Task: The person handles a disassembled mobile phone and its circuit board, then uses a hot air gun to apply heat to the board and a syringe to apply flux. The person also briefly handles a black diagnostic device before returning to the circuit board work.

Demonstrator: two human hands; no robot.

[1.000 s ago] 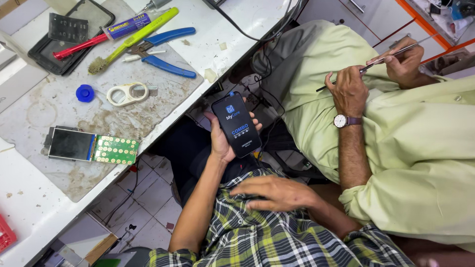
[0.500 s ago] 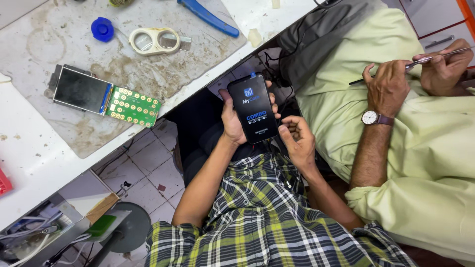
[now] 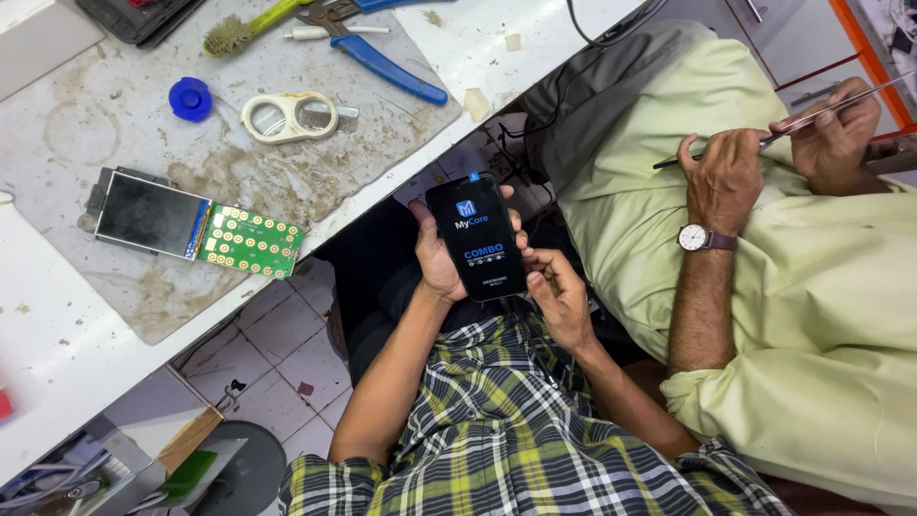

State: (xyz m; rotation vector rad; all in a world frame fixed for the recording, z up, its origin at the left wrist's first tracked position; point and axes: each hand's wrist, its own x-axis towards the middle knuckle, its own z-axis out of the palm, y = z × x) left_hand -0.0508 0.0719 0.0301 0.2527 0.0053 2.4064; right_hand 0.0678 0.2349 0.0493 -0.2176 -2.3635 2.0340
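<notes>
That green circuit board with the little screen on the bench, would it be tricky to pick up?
Probably light and stiff. The green circuit board lies flat on the mat, so lifting an edge may be fiddly. Its attached screen looks like glass, likely fragile, and the joint might bend.
</notes>
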